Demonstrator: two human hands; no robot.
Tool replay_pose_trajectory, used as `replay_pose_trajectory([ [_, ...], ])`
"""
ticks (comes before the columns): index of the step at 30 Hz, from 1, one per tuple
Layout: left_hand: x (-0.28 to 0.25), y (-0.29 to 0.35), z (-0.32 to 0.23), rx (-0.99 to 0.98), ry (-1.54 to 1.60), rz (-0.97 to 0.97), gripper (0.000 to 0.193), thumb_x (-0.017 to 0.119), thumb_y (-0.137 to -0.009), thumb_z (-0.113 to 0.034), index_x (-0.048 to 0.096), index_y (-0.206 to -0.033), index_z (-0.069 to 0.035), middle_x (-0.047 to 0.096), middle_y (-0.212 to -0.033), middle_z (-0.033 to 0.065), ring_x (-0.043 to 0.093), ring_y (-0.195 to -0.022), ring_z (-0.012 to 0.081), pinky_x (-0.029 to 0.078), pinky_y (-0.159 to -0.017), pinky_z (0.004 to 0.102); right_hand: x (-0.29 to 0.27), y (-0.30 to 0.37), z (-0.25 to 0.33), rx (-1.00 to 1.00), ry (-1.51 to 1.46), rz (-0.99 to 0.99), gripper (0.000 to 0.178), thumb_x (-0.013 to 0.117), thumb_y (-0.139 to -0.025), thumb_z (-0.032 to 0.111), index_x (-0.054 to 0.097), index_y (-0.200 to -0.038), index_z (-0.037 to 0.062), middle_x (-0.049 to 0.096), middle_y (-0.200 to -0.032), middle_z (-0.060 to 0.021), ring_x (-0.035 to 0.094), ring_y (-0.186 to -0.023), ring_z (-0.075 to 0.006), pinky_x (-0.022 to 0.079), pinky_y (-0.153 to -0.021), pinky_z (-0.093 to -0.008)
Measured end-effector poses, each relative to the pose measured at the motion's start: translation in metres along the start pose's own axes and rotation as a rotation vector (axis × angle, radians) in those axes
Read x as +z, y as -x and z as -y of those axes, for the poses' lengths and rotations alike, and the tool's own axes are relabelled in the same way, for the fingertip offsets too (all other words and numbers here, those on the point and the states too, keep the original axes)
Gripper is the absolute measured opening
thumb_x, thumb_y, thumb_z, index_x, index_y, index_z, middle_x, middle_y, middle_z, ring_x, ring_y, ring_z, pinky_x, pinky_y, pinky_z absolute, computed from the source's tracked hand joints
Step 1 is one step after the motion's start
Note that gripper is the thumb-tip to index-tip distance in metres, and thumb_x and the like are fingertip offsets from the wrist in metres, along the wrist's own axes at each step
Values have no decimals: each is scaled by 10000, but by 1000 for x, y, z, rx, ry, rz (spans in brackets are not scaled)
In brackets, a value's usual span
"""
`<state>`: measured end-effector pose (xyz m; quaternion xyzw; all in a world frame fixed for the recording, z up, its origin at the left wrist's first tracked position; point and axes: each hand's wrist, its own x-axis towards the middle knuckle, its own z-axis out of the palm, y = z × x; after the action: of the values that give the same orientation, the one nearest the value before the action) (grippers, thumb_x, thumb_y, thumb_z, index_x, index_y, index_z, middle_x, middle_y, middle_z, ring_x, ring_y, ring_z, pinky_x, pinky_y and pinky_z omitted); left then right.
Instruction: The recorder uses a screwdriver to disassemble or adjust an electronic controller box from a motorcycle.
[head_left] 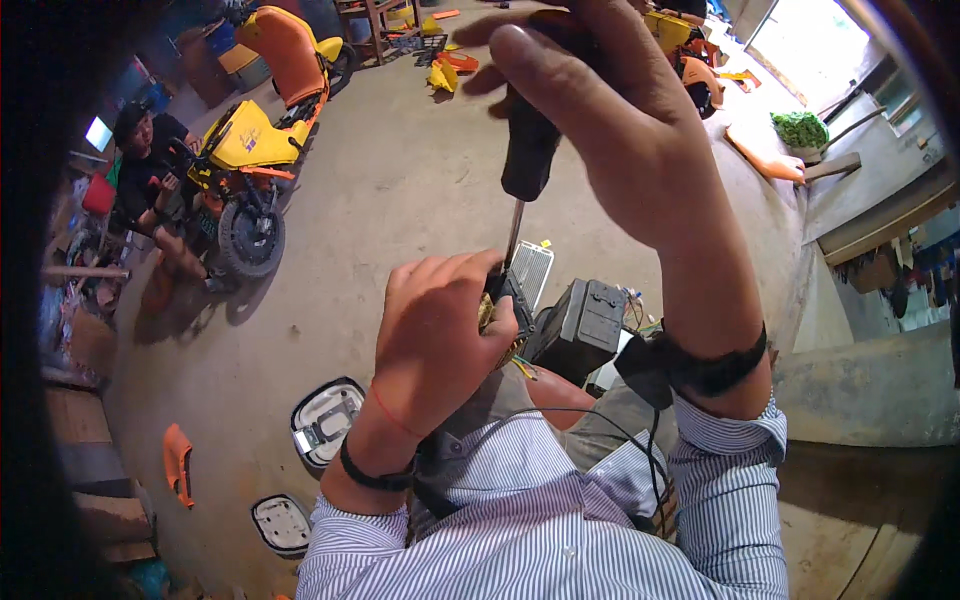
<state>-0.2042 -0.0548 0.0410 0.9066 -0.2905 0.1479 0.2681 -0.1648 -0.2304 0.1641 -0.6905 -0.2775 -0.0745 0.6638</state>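
My right hand (620, 120) is raised high, its fingers closed round the upper end of a screwdriver (530, 160) with a black handle. The thin metal shaft points down to a small black part (517, 290) with a brass-coloured side, which my left hand (440, 315) grips. The tip touches or lies right beside that part; my left fingers partly hide the spot. Green and yellow wires (523, 368) show just below the held part. Behind it on the floor lies a pale slotted panel (534, 270).
A black boxy unit (580, 325) with wires stands by my knees. Two pale-lined shells (328, 420) and an orange panel (178, 465) lie at the left. Another person (150, 170) sits beside a yellow motorbike (250, 140). More orange parts (455, 65) lie at the back.
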Motion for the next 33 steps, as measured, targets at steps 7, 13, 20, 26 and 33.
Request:
replay_pose_trajectory([
  [7, -4, 1, -3, -12, 47, 40, 358, 671, -827, -182, 658, -1146, -21, 701, -1053, 128, 637, -1006, 289, 412, -964, 417, -10, -1, -23, -166, -3, 145, 359, 683, -972, 102, 493, -1262, 6, 584, -946, -64, 548, -803, -91, 459, -688, -245],
  [13, 5, 0, -5, -23, 44, 35, 374, 691, -809, -219, 670, -1139, -44, 707, -1040, 145, 644, -1003, 336, 418, -977, 445, 18, -2, -15, -147, 233, -237, 291, 735, -932, 112, 562, -1137, -1, 590, -789, -38, 546, -651, -75, 461, -571, -246],
  [20, -3, 0, 2, -51, 85, 38, 348, 690, -817, -225, 680, -1114, -44, 707, -1017, 151, 653, -994, 345, 437, -941, 447, -1, -7, -22, 134, -551, -14, 231, 679, -971, 173, 582, -1094, 4, 609, -738, -67, 577, -536, -126, 467, -465, -265],
  [26, 1, -10, 20, -82, 58, 74, 449, 740, -793, -346, 680, -1099, -23, 704, -999, 163, 653, -994, 354, 449, -924, 448, 36, -6, -28, 54, -152, -509, 342, 646, -1001, 341, 577, -1060, 11, 591, -709, -43, 560, -534, -99, 445, -454, -253],
  [33, -19, -3, 10, -29, 21, 226, 783, 804, -705, -551, 598, -1239, -16, 642, -1177, 175, 586, -1147, 346, 378, -1031, 472, -3, -25, -44, 93, -520, 174, 403, 630, -991, 412, 616, -990, 10, 636, -802, -78, 612, -626, -141, 493, -539, -265],
])
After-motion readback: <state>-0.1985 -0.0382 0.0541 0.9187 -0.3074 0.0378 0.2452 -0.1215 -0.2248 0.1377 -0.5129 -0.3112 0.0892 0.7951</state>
